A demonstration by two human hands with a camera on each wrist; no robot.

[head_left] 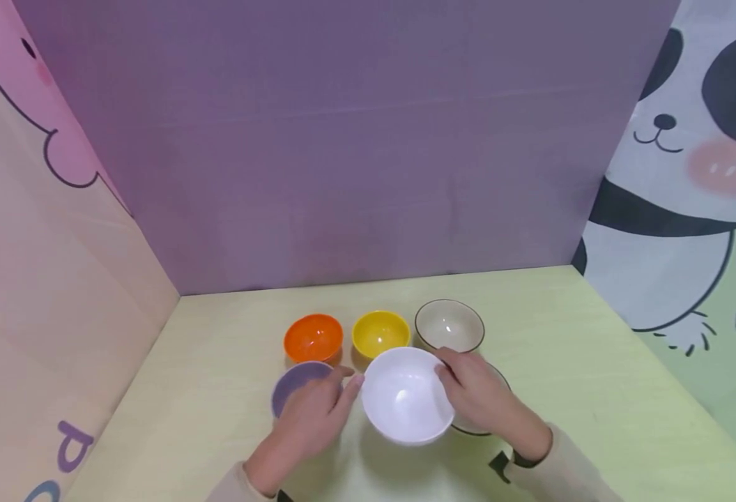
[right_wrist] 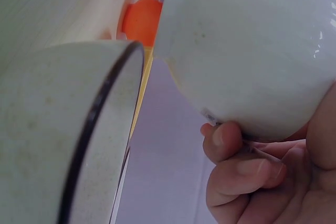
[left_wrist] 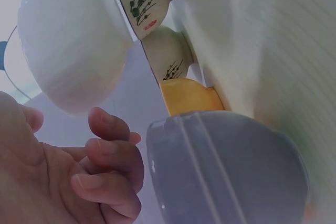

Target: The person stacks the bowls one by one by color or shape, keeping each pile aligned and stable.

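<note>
The step in hand appears to be carrying the white bowl, held up off the table on the near side of the yellow bowl, which serves here as the landmark. The next move probably calls for either the left hand closing on the free side or the right hand lowering the bowl to a chosen spot; a steady hold on the rim would matter in both cases.

The right hand grips the white bowl at its right side, thumb at the rim and fingers against the outer wall, so most of the bowl extends leftward from the grip, mouth up and base toward the table. The left hand grasps nothing: its fingers are loosely bent beside the bowl's left side, and whether its thumb touches the rim cannot be told.

Left of the yellow bowl stands the orange bowl, and right of it a dark-rimmed bowl. Nearer the person than the yellow bowl, the purple bowl sits to its left, partly behind the left hand, and a second dark-rimmed bowl to its right, largely covered by the right hand.
</note>
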